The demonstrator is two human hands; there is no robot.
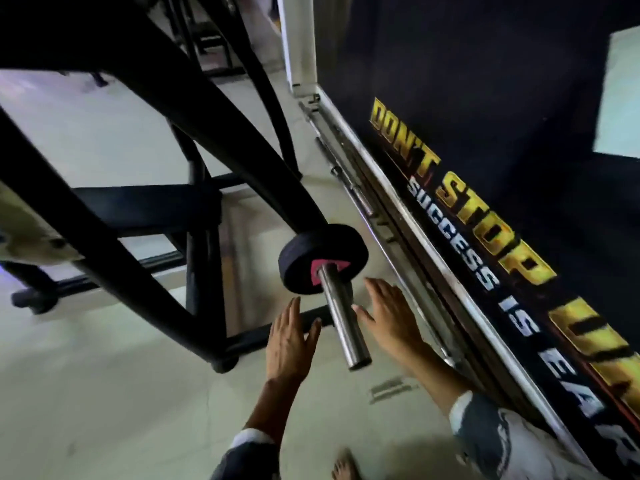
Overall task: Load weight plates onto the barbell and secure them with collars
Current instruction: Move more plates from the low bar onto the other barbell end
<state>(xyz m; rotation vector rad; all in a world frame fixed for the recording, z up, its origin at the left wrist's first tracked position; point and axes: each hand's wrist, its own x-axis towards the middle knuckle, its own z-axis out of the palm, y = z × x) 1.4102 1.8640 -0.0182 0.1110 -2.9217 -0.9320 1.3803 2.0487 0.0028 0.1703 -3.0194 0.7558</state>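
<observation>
Right now the black rack frame (145, 174) fills the space left of the barbell sleeve (341, 317). One small black weight plate (322, 259) sits at the sleeve's inner end, no collar visible. Left hand (289, 341) & right hand (389, 317) flank the sleeve, fingers spread, grasping nothing. Risk: w/o a collar, any tilt could let the plate slide off outward.

On the dark printed wall banner (485, 140) we read "DON'T STOP" in gold and "SUCCESS IS" in white; the rest is cut off.
</observation>
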